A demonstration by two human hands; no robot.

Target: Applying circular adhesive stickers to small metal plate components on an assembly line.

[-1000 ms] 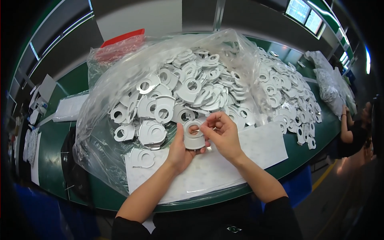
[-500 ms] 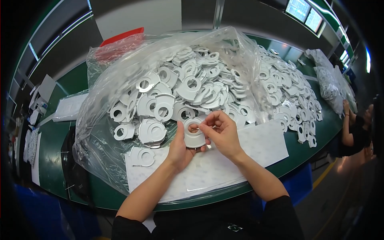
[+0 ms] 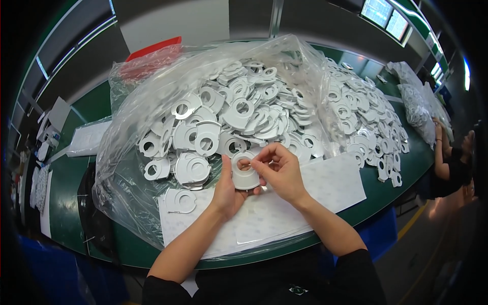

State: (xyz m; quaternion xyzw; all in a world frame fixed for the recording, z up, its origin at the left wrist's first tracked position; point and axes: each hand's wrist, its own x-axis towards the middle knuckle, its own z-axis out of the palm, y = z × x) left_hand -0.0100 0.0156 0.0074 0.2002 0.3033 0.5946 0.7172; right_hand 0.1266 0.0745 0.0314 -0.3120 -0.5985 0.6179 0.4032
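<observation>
Grey-white part (image 3: 246, 180) held up over white sheet (image 3: 315, 190), left hand (image 3: 227, 195) cradling it, right hand (image 3: 284, 177) thumb-and-finger pinched at ring edge; probably light, stiff, slightly slick, thin lip perhaps fragile, best gripped by outer sides.

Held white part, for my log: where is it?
In the head view, the white part is just below centre, between left hand and right hand.
</observation>
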